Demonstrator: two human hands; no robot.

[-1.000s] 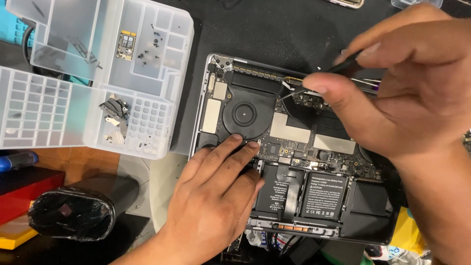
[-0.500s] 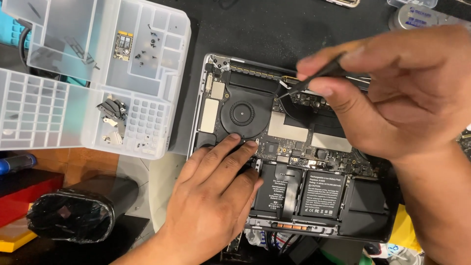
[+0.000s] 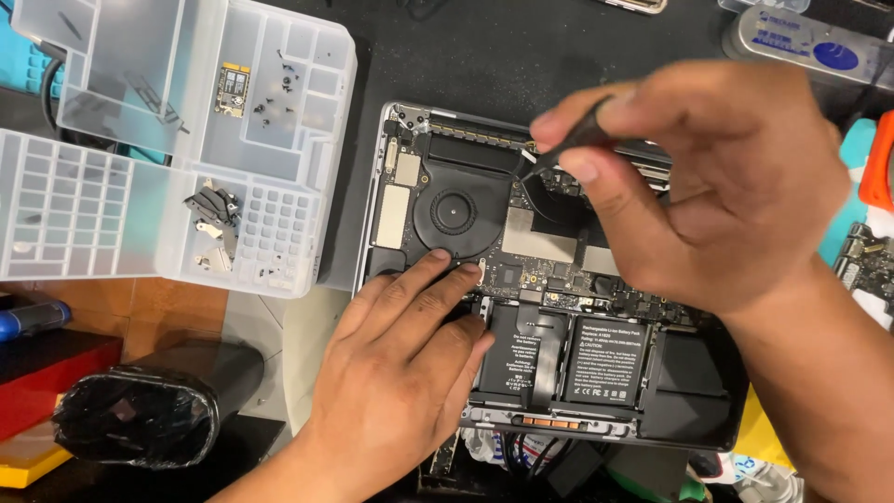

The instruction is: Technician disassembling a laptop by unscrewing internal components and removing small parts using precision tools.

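**A:** The clear plastic parts organizer (image 3: 186, 140) sits on the left with its lid flipped open. One big compartment near the top holds a small yellow-and-black circuit board (image 3: 233, 88), and right beside it there's a scatter of tiny dark screws (image 3: 275, 93). Lower down, a clump of small grey metal brackets (image 3: 212, 207) lies next to the grid of little cells. The gridded lid section on the far left looks mostly bare, though a speck or two is too small to tell.

**B:** And the laptop itself?

**A:** The opened laptop (image 3: 391, 186) is in the middle of the dark mat, bottom cover off and guts showing. A round black fan (image 3: 456, 210) is up left, the logic board runs across the middle, and black battery cells (image 3: 601, 359) with white labels fill the lower half.

**B:** What are the hands doing?

**A:** The left hand (image 3: 400, 382) is flat on the lower-left part of the laptop, fingers close together, with the tips pressing just under the fan. The right hand (image 3: 708, 186) is pinching a thin black tool (image 3: 563, 147) between thumb and fingers, and its pale tip touches down on the board near the top edge, right of the fan.

**B:** Anything different from half a second back?

**A:** Barely. The right hand has slid slightly left and the tool sits a bit steeper. The left hand hasn't budged, and the organizer is the same.
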